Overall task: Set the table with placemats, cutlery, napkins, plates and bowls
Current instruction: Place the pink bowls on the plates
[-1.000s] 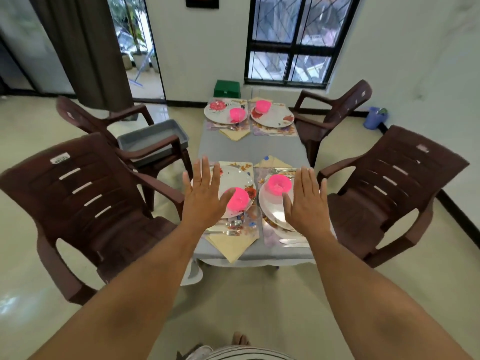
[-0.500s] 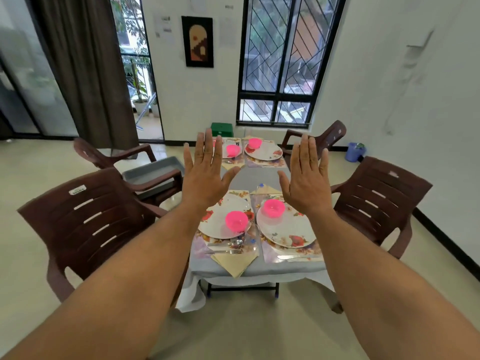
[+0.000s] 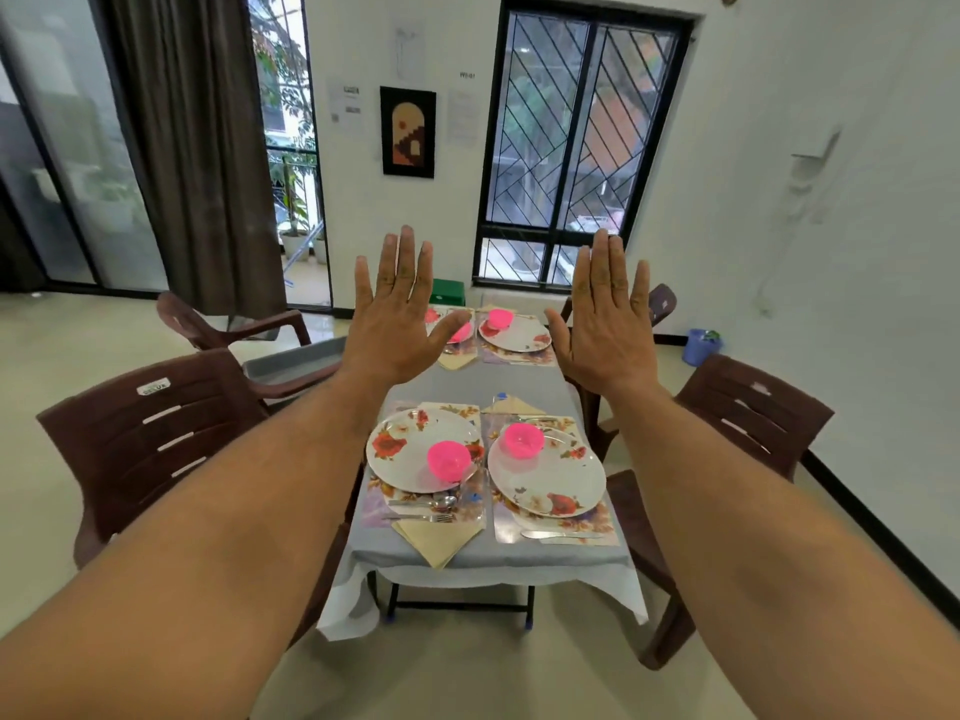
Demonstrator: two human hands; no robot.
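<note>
I hold both hands up in front of me with straight, spread fingers, holding nothing: my left hand [image 3: 397, 314] and my right hand [image 3: 605, 319]. Below them stands the table [image 3: 467, 561] under a grey cloth. At the near end two floral plates [image 3: 415, 452] [image 3: 550, 483] lie on placemats [image 3: 561, 527], each with a pink bowl [image 3: 449, 459] [image 3: 523, 439] on it. A fork and spoon [image 3: 426, 509] and a folded beige napkin [image 3: 436, 540] lie by the left plate, a knife [image 3: 556, 535] by the right. Two more settings [image 3: 514, 332] sit at the far end, partly hidden by my left hand.
Brown plastic chairs stand around the table: one near left [image 3: 150, 439], one near right [image 3: 743, 423], others further back. A grey tray [image 3: 291, 361] rests on the far left chair. A green box [image 3: 448, 292] and a blue bin [image 3: 700, 346] sit by the far wall.
My hands have risen from over the near plates to above the table's far end, and the view has tilted up and drawn back from the table.
</note>
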